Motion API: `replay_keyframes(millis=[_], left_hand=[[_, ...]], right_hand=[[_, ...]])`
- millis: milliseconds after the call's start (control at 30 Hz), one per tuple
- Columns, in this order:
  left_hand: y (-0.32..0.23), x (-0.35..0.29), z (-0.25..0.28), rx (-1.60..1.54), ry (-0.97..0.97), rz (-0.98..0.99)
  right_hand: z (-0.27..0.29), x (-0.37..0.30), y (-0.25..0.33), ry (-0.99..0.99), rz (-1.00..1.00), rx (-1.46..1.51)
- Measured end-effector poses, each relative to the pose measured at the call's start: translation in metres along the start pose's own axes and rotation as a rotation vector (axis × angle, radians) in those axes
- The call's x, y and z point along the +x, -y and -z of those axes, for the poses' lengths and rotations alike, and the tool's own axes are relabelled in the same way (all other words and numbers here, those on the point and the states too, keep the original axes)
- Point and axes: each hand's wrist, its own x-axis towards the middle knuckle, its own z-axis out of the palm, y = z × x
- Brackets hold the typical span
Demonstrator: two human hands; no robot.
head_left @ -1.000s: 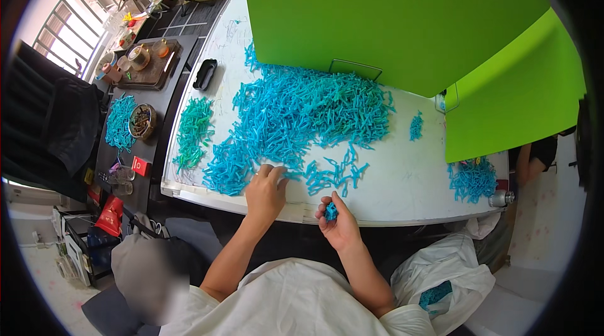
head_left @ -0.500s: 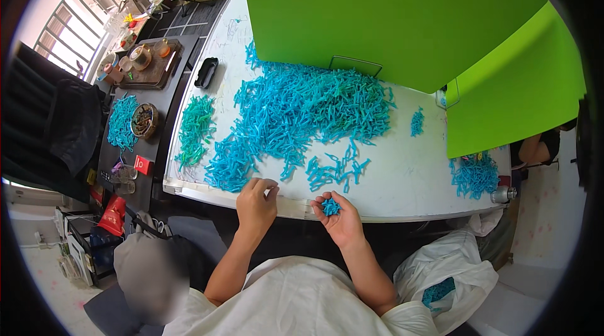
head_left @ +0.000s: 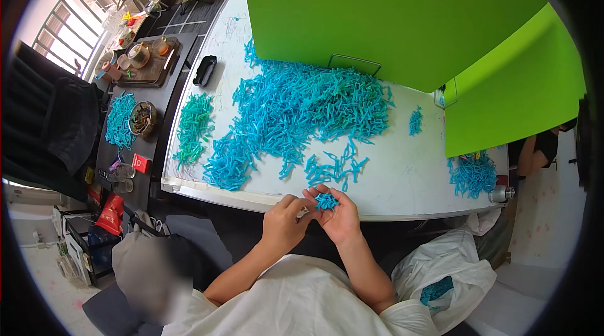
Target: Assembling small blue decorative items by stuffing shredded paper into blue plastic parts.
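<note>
My right hand (head_left: 343, 223) is cupped palm up just off the near edge of the white table (head_left: 402, 188), and a small heap of blue plastic pieces (head_left: 326, 201) rests in it. Against its fingers, my left hand (head_left: 284, 223) is closed in a pinch beside that heap; what its fingertips hold, if anything, is too small to make out. Beyond both hands lies a loose cluster of similar pieces (head_left: 333, 167). A large pile of blue and teal pieces (head_left: 283, 109) spreads across the table's middle, reaching toward the near left.
Green panels (head_left: 390, 15) stand across the table's far side. Greener pieces (head_left: 194, 129) and a black tray (head_left: 205, 71) lie at left; another blue pile (head_left: 472, 175) sits far right. A dark side table (head_left: 173, 84) stands left, a white bag (head_left: 462, 267) lower right.
My left hand has moved right and slightly nearer, from beside the big pile to the right hand's fingers. The right hand stays cupped around its heap, almost in place.
</note>
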Motion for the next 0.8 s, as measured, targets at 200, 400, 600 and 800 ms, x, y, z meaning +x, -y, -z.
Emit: replay_keyframes(millis=[200, 400, 600, 800], left_hand=[[0.004, -0.005, -0.012, 0.029, 0.031, 0.042], [0.011, -0.002, -0.006, -0.172, 0.038, 0.037], [0.029, 0.004, 0.003, -0.544, 0.38, 0.536], [0.036, -0.003, -0.009, -0.403, 0.299, 0.404]], right_hand=[[-0.001, -0.004, -0.004, -0.045, -0.007, 0.017], [0.014, -0.005, -0.006, -0.173, 0.042, -0.025], [0.02, -0.019, -0.003, -0.09, -0.026, -0.37], [0.011, -0.024, -0.017, -0.076, 0.033, -0.442]])
